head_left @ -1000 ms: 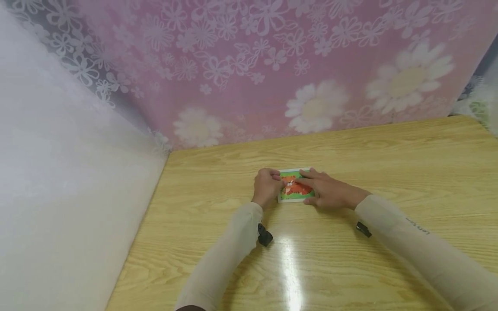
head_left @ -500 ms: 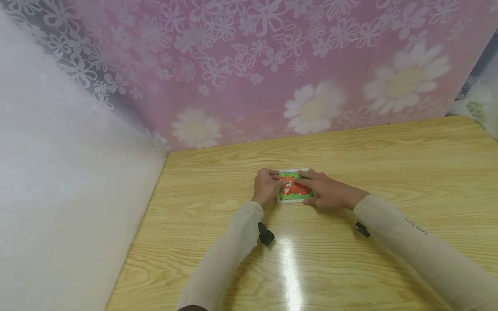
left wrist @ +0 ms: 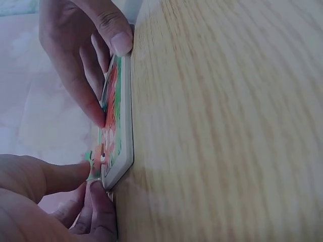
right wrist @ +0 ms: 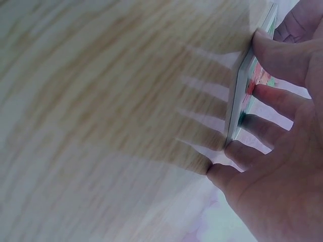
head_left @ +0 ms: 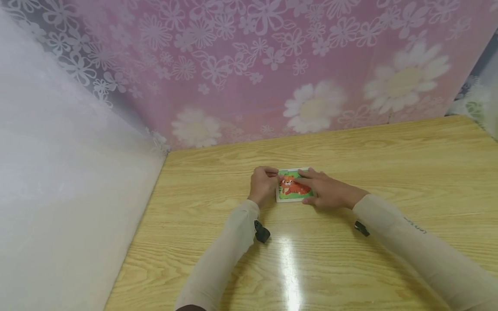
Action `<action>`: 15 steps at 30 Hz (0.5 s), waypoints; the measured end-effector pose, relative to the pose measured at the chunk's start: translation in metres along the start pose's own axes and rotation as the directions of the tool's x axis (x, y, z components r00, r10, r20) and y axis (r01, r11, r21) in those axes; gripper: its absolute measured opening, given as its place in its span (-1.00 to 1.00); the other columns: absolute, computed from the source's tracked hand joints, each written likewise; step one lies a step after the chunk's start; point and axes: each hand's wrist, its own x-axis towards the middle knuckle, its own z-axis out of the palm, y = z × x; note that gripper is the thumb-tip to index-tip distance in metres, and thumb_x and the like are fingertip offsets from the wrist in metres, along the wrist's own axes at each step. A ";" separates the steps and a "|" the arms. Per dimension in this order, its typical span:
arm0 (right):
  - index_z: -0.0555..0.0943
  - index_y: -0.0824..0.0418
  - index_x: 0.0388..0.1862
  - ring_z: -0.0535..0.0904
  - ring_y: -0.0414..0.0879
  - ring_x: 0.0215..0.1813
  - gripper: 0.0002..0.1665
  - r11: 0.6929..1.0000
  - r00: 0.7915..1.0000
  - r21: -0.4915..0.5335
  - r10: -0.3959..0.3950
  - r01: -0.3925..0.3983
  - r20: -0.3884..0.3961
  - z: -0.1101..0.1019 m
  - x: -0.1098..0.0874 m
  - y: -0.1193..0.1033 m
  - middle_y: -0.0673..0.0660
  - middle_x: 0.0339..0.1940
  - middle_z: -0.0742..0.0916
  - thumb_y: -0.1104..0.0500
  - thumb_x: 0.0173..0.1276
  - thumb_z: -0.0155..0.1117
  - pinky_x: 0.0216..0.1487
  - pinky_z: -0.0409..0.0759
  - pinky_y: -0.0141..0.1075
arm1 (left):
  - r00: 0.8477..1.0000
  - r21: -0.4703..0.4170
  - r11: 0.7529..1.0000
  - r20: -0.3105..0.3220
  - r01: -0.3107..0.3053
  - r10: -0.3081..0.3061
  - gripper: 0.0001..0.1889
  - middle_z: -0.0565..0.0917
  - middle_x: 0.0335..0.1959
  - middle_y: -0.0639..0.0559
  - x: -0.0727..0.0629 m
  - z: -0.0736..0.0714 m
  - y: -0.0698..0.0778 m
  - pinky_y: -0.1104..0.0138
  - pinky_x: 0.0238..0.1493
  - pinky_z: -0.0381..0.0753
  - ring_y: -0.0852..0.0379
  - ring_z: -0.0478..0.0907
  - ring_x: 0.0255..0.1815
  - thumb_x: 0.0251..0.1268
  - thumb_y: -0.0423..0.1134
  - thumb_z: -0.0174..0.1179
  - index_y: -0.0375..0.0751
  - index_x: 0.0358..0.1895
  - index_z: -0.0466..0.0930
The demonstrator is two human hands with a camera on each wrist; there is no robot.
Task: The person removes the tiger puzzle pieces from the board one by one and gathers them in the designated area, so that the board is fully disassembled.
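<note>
White rectangular tray (head_left: 288, 200) holds orange tiger puzzle (head_left: 298, 190) on yellow wood-grain counter (head_left: 202, 224); left hand (head_left: 263, 184) pinches green-orange piece (left wrist: 95, 164); right hand (head_left: 330, 190) splays, three o'clock.

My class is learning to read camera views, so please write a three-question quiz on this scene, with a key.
1. Multiple choice: What does the rectangular, white-bordered picture board lie on?
A) a green cloth mat
B) a yellowish wood-grain table
C) a black metal tray

2. True or false: The person's bare right hand is held apart from the board.

3. Fill in the blank: In the left wrist view, the bare left hand pinches a small piece coloured orange and ____.

Key:
1. B
2. False; its fingers touch the board.
3. green
</note>
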 end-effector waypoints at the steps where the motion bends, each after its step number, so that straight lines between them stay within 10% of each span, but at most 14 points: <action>1: 0.25 0.32 0.57 -0.11 0.50 0.57 -0.20 1.000 1.000 0.000 0.000 0.000 0.000 0.000 0.000 0.000 0.40 0.61 0.15 0.07 0.49 0.31 0.47 -0.07 0.36 | 1.000 -0.010 1.000 0.004 -0.003 0.003 -0.83 0.70 -0.31 0.04 0.000 0.000 0.000 0.29 -0.17 0.66 0.14 0.65 -0.25 0.29 -0.37 0.39 -0.29 -0.09 0.73; 15: 0.25 0.33 0.57 -0.13 0.49 0.58 -0.19 1.000 1.000 0.017 0.007 -0.007 0.001 -0.001 -0.002 -0.002 0.41 0.61 0.14 0.07 0.48 0.31 0.49 -0.10 0.35 | 0.998 -0.122 0.992 0.058 -0.024 0.031 -0.81 0.75 -0.21 -0.10 0.003 -0.017 -0.010 0.29 -0.22 0.67 0.05 0.70 -0.20 0.39 -0.44 0.22 -0.37 0.00 0.68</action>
